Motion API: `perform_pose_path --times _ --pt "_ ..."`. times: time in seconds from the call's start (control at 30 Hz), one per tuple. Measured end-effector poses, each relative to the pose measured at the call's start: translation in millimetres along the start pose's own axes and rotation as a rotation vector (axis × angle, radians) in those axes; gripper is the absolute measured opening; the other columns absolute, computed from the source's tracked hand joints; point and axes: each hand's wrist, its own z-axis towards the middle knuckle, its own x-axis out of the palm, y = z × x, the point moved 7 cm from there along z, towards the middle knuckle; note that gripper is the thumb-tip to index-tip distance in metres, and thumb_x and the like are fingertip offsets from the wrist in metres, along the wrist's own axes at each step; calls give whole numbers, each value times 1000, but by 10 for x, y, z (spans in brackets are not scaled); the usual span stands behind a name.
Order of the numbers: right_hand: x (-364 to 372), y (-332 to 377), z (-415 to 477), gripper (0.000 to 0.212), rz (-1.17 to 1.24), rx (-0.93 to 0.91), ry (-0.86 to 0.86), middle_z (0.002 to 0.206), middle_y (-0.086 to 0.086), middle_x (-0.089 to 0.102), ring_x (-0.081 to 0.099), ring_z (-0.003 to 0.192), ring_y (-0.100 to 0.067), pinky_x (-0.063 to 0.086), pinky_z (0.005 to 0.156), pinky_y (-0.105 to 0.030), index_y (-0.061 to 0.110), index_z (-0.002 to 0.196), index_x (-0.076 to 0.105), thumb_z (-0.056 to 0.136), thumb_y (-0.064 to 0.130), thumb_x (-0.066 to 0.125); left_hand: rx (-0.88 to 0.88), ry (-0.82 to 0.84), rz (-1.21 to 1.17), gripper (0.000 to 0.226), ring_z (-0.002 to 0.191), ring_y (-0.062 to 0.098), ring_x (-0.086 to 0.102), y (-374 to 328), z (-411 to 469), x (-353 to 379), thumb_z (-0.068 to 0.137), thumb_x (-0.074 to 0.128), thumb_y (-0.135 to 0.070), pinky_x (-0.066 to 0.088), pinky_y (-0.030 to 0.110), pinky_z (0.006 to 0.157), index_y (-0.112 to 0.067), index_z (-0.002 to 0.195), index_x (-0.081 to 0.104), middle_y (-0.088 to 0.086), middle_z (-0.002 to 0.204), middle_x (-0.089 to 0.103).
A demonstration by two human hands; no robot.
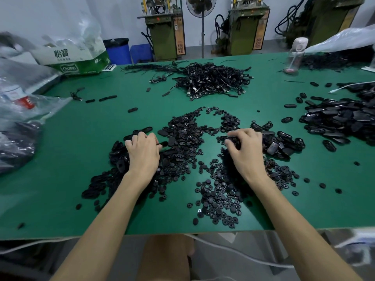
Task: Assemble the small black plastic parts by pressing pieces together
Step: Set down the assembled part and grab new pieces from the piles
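While the left hand (143,153) pinches a black oval plastic piece (163,143) mid-frame, the right hand (246,153) curls, its hold unclear; align parts squarely before pressing.

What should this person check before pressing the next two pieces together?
1. The left hand has a part: ok, it pinches an oval piece.
2. The right hand has the mating part: cannot tell, its curled fingers cover the pile beneath them.
3. Supply of round parts close by: ok, heaped between the forearms.
4. Supply of oval shells: ok, a big heap lies at the far right.
5. Two pieces lined up for pressing: not ok, the hands are apart.
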Motion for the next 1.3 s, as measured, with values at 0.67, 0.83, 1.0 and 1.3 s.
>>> perform_pose_path --times 0.67,0.83,1.0,1.3 --pt "33 93 -12 15 -20 -97 -10 98 -3 69 49 97 -25 39 88 -40 10 99 69 104 21 61 -254 493 -1618 28 59 7 52 -1253 -364 375 111 43 -14 38 20 51 3 121 64 3 83 58" --pt "22 102 -20 8 180 -122 26 97 3 69 55 99 -19 45 84 -31 11 104 70 102 12 62 -57 357 -1427 21 52 9 56 -1261 -390 364 109 50 -13 39 19 45 3 121 55 7 84 72" --pt "-40 118 -39 10 242 -142 -20 94 10 66 60 98 -17 48 84 -25 12 106 73 99 9 66 9 345 -1335 35 65 4 64 -1294 -395 370 109 38 1 46 21 53 -5 142 49 12 118 61" --pt "-51 97 -37 12 370 -64 19 94 5 75 69 93 -14 55 87 -35 13 106 73 94 9 72 35 217 -1355 23 69 10 71 -1243 -413 323 104 54 2 55 22 61 -2 124 63 13 106 72"
